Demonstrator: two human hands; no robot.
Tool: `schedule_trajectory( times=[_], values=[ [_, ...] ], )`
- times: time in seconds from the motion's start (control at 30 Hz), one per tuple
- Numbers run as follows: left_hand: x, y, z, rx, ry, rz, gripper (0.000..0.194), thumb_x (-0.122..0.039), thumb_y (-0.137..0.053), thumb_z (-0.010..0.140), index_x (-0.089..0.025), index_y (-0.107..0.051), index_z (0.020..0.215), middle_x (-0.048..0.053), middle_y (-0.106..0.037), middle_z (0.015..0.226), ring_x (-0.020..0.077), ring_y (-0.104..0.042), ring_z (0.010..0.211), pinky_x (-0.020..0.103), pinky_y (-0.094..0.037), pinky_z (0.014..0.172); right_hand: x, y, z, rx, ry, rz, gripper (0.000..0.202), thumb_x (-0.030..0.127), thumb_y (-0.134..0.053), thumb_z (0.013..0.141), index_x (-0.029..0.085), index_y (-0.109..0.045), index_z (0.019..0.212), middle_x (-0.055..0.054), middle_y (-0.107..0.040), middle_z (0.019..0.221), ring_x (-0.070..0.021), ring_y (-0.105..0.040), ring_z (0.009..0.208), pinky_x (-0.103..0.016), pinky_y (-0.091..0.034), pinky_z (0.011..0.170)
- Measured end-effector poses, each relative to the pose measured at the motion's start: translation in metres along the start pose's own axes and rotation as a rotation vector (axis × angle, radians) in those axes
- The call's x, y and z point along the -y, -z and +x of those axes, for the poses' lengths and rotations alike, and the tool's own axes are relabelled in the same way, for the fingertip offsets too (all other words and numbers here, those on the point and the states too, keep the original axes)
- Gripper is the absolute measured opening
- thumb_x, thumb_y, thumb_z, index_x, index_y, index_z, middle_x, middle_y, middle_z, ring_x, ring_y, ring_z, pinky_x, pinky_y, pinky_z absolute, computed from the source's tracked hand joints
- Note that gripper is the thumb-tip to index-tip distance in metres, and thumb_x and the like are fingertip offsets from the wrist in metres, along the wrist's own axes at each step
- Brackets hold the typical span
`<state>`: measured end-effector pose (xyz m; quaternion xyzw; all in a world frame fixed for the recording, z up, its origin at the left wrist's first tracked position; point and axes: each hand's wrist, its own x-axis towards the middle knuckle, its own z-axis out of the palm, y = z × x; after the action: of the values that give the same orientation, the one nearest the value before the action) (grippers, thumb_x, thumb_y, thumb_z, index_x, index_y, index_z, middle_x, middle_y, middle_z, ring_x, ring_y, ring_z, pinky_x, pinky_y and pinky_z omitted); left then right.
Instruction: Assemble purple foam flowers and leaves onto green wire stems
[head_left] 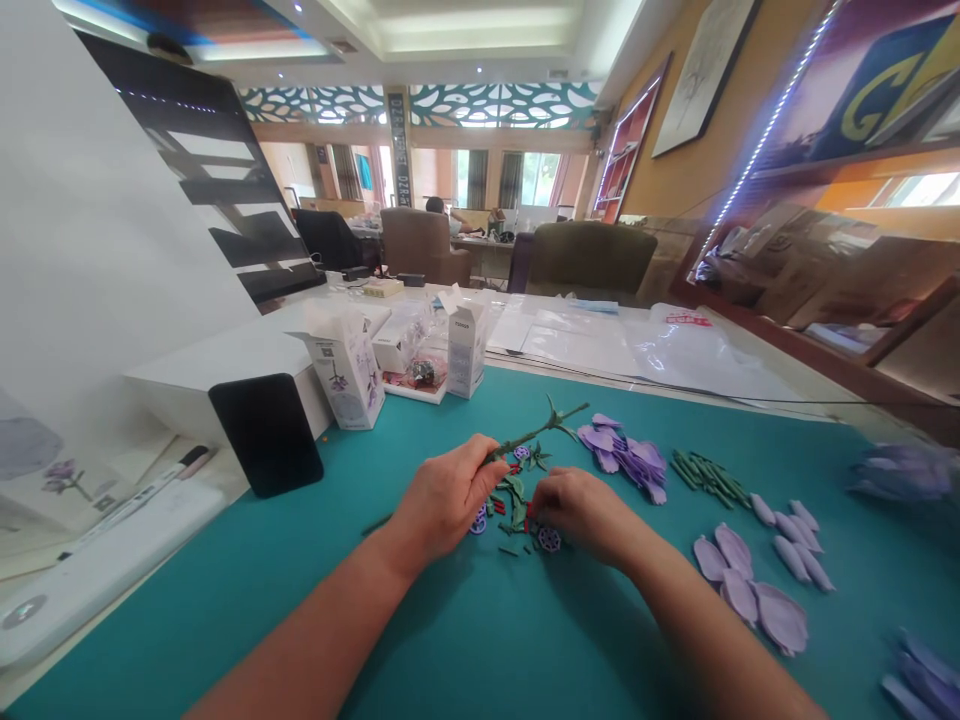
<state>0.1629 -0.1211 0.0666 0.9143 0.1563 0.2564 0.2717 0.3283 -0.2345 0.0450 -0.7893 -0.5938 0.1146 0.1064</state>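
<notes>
Fingers of my left hand (pixel 439 500) are clamping the green stem (pixel 529 436) above the mat (pixel 465 650), seemingly steadying it; my right hand (pixel 581 508) is reaching among small parts (pixel 516 493), grip unclear from here.

So the dark pillar sign (pixel 401 150) at the back has sideways letters, I can make out "DZR". Big yellow "G" on the dark blue panel (pixel 874 95) up right, next letter's cut off. Print on the upright white box (pixel 466 350) and red print on the clear plastic bag (pixel 679 340)? Too tiny/blurry, sorry.
</notes>
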Motion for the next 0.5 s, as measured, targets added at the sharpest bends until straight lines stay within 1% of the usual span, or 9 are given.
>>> schedule_trajectory(
  times=[0.07,0.2,0.37,0.5],
  values=[
    [-0.001,0.0,0.0,0.02,-0.006,-0.008,0.022,-0.039,-0.039,0.091,-0.02,-0.051,0.091,-0.004,-0.052,0.065,0.0124,-0.049,0.057,0.023,-0.036,0.054,0.002,-0.003,0.0,0.013,0.011,-0.038,0.022,0.009,-0.055,0.077,0.023,-0.072,0.078,-0.004,-0.066,0.081,-0.0173,-0.056,0.079,-0.024,-0.033,0.063],
    [-0.002,0.001,-0.001,0.024,-0.017,0.008,0.021,-0.038,-0.046,0.088,-0.02,-0.051,0.097,-0.004,-0.054,0.065,0.0126,-0.049,0.056,0.023,-0.036,0.053,0.003,-0.007,0.001,0.035,0.007,-0.087,0.024,0.005,-0.055,0.073,0.021,-0.072,0.079,-0.005,-0.064,0.082,-0.0182,-0.054,0.079,-0.025,-0.031,0.061],
    [-0.001,0.0,-0.001,0.031,-0.023,-0.025,0.022,-0.039,-0.04,0.091,-0.02,-0.051,0.096,-0.003,-0.056,0.067,0.0132,-0.051,0.059,0.024,-0.037,0.055,0.002,-0.014,0.002,0.001,0.037,-0.105,0.016,0.009,-0.057,0.073,0.02,-0.07,0.075,-0.005,-0.063,0.079,-0.0182,-0.052,0.078,-0.026,-0.029,0.059],
    [0.0,0.0,-0.001,0.012,-0.021,-0.016,0.024,-0.038,-0.035,0.093,-0.02,-0.051,0.093,-0.003,-0.054,0.068,0.0129,-0.05,0.059,0.023,-0.037,0.056,0.002,-0.018,0.003,-0.003,0.045,-0.123,0.016,0.009,-0.057,0.074,0.02,-0.069,0.074,-0.005,-0.062,0.078,-0.0176,-0.051,0.075,-0.026,-0.027,0.057]
  ],
)
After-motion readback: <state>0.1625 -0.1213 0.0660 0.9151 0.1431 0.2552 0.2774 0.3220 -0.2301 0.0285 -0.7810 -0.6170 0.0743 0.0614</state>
